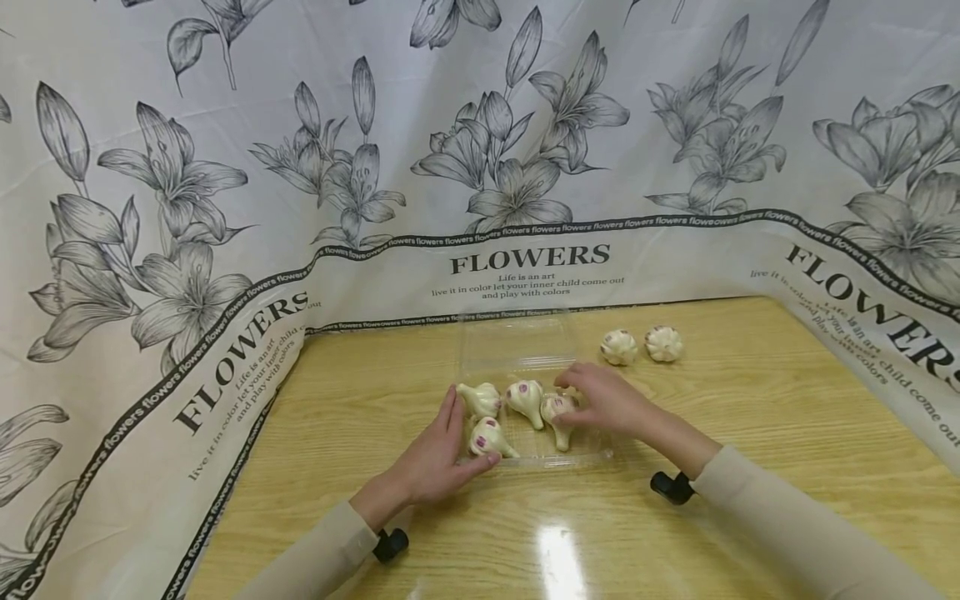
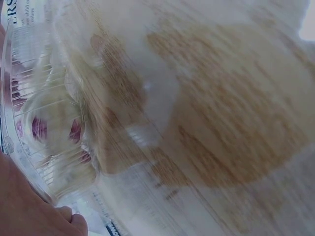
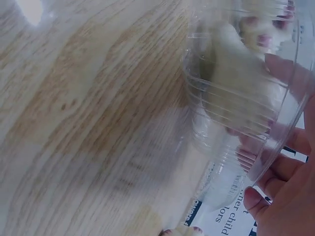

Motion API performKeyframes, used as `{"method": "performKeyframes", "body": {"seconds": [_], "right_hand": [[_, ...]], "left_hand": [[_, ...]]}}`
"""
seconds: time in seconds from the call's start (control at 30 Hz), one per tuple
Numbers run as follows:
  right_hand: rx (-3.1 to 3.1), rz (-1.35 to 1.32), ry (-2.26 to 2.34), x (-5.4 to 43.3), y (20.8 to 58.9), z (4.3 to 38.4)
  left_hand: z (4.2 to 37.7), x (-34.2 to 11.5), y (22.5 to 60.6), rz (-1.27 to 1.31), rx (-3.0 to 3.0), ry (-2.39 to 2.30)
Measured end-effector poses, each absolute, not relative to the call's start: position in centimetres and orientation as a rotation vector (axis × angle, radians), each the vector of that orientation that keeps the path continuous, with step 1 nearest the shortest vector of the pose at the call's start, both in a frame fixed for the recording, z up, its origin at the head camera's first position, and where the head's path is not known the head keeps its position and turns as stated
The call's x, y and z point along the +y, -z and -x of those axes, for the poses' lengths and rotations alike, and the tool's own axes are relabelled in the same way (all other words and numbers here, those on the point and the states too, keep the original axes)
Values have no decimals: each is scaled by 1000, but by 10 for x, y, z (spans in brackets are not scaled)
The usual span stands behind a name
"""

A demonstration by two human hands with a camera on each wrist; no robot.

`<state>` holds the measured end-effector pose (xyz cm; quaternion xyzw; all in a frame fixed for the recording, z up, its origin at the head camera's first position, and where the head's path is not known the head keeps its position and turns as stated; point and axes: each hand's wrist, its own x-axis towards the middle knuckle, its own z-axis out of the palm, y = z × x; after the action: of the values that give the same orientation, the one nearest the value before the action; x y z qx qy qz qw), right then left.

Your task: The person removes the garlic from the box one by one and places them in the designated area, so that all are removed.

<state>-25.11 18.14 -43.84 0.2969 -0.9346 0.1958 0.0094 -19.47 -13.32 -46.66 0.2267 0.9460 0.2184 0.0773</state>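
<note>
garlic, head view: gripped bulb point(image 1: 555, 408) in clear container point(image 1: 555, 461), right under right hand point(image 1: 607, 402); thumb and fingers curled round fat end, how firmly cannot tell.
stem, head view: gripped bulb's long axis runs from the right grip toward the wearer, stem end nearest them.
other bulbs inside, head view: middle bulb point(image 1: 525, 400) just left of right grip; back-left bulb point(image 1: 482, 400) and front-left bulb point(image 1: 489, 437) beside left hand point(image 1: 435, 454).
left hand, head view: fingers straight along container's left wall, thumb at front edge, no bulb held.
loose pair, head view: left loose bulb point(image 1: 618, 347), right loose bulb point(image 1: 664, 343), on table point(image 1: 337, 433), beyond right grip; right hand nearer.
lid, head view: lid point(image 1: 517, 343) folded open, beyond both grips.
ribbed wall, left wrist view: bulbs blurry behind plastic; left hand at container edge, fingertip contact unclear.
thumb, right wrist view: against gripped bulb, inside rim.
</note>
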Motion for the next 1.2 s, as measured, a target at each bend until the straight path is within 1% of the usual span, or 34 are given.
{"method": "performKeyframes", "body": {"seconds": [0.3,0.6,0.87,1.2], "right_hand": [[-2954,-975,-550,182,434,246],[-3004,-1134,-537,188,423,244],[-2996,-1248,-526,190,424,244],[-3002,-1182,-522,188,426,242]], "left_hand": [[195,-133,467,-689,2833,-654],[196,-133,466,-696,2838,-652],[196,-133,464,-705,2840,-653],[196,-134,464,-698,2834,-639]]}}
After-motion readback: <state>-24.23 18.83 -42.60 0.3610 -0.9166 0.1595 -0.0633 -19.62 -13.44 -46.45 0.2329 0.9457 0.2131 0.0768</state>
